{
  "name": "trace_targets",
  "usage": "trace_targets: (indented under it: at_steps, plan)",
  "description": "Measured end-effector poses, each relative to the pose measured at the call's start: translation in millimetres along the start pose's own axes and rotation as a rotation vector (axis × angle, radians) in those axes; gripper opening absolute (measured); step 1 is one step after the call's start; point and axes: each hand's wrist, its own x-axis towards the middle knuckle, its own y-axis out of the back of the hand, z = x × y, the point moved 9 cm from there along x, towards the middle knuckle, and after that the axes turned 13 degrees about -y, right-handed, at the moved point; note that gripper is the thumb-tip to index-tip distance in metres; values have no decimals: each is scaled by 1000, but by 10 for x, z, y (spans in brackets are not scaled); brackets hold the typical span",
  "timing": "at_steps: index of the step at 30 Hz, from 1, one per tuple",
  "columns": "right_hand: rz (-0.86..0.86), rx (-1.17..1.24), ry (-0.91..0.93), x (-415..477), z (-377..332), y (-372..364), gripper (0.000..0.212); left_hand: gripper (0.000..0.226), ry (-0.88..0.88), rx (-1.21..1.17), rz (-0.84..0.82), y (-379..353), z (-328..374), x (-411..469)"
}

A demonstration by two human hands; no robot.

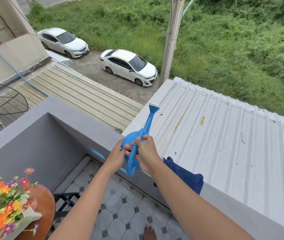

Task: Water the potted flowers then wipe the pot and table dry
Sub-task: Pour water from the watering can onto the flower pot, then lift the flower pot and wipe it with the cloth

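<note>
A blue watering can (129, 138) with a long spout and white rose sits on top of the grey balcony wall (63, 110), spout pointing away over the roof. My right hand (146, 151) is wrapped around its blue handle. My left hand (118, 153) touches the can's body and handle from the left. The potted flowers (1, 196), orange, pink and red in a pale pot, stand on a round brown table (46, 205) at the lower left. A dark blue cloth (186, 175) lies draped over the wall just right of my right forearm.
The balcony floor (120, 205) has grey octagonal tiles with a drain near the wall. A black folding frame (67, 198) stands beside the table. Beyond the wall are a white corrugated roof (224, 135), a satellite dish (3, 104), parked cars and grass below.
</note>
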Motion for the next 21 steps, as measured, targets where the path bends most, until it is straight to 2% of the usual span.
trace_targets:
  at_steps: [4, 7, 10, 12, 14, 16, 19, 21]
  plan:
    - [-17, -58, -2, -57, -21, 86, 21, 31, 2, -21, 18, 2, 69, -34]
    - [76, -254, 50, -115, -88, 283, 25, 41, -24, 118, 201, 193, 203, -42]
    - [243, -374, 218, -211, -219, 624, 17, 33, -281, 245, 430, 309, 775, -180]
    - [318, -382, 300, -264, -265, 900, 10, 25, -518, 309, 487, 166, 1261, -339]
    - [386, -405, 332, -287, -242, 1174, 9, 18, -696, 328, 431, -141, 1618, -480]
    - [467, -445, 331, -347, -165, 1536, 12, 15, -756, 325, 243, -648, 1724, -543]
    - [617, -496, 293, -499, 22, 2184, 14, 12, -583, 339, -107, -1526, 1261, -441]
    - [639, -541, 265, -498, 177, 2397, 16, 19, -365, 440, -208, -1763, 670, -293]
